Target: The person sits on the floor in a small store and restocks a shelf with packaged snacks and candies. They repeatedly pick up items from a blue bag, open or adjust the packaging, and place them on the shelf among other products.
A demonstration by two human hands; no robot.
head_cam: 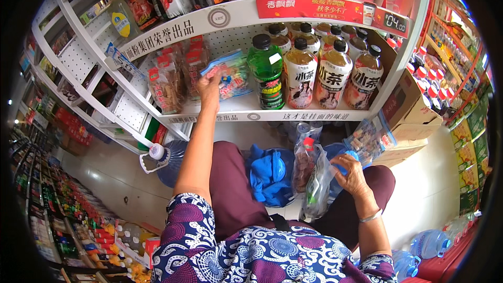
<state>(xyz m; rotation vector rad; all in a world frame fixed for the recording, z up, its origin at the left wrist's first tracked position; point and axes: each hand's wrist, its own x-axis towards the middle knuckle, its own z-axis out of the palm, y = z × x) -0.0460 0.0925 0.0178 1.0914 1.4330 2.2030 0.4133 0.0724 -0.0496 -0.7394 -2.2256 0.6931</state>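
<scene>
My left hand point(209, 90) grips the left edge of a colourful zip-top bag of small wrapped sweets point(232, 76) on the white shelf point(232, 108). To its left stand clear packs of brown dried snacks point(167, 86) with red tags. Just right of it is a green drink bottle point(267, 72) with a black cap, then several iced tea bottles point(300, 74). Lower down, my right hand point(349, 173) pinches the upper side of a clear plastic bag point(318, 188) between my knees. Beside that bag hangs a similar red-tagged snack pack point(303, 167); what supports it is hidden.
A blue cloth point(265, 173) lies over a large water bottle on the floor. Another large water bottle point(171, 161) stands by my left knee. A jar of wrapped snacks point(369, 137) leans near cardboard boxes point(412, 120) at right. An upper shelf edge point(220, 17) overhangs the bottles.
</scene>
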